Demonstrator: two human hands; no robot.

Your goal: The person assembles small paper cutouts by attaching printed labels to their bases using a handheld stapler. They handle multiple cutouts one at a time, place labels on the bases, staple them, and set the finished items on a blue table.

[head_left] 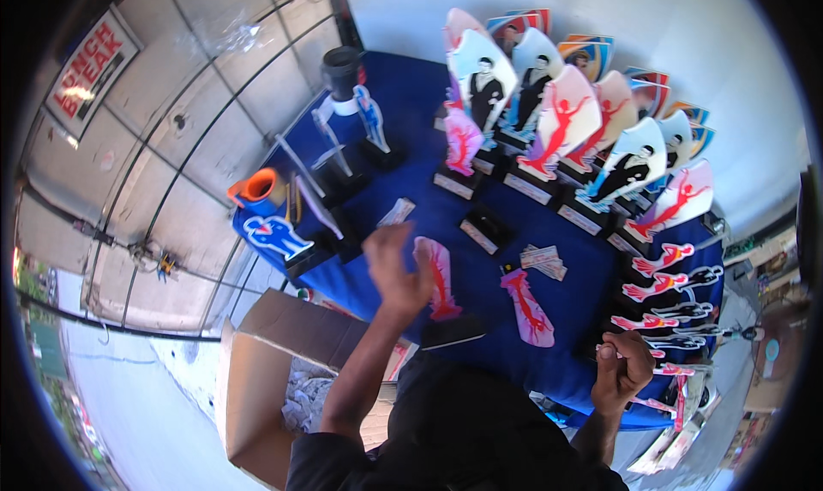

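Note:
My left hand (399,275), somewhat blurred, hovers over the blue cloth with fingers apart and nothing visible in them. Just right of it stands a trophy with a pink plate bearing a red figure (441,281) on a black base (453,331). Above the fingertips lies a small printed label (397,212). At the right, my right hand (623,371) is closed in a pinch; what it holds, if anything, is too small to make out. Between the hands, a loose pink trophy plate (529,311) lies flat below several overlapping labels (545,262). A black base (486,230) sits farther back.
Several finished-looking trophies (561,122) crowd the back right, and figure cutouts (664,285) line the right edge. At the left are an orange tape dispenser (257,188), a blue figure cutout (276,236) and a black roll (342,69). A cardboard box (300,324) stands below left, beside a wire grille.

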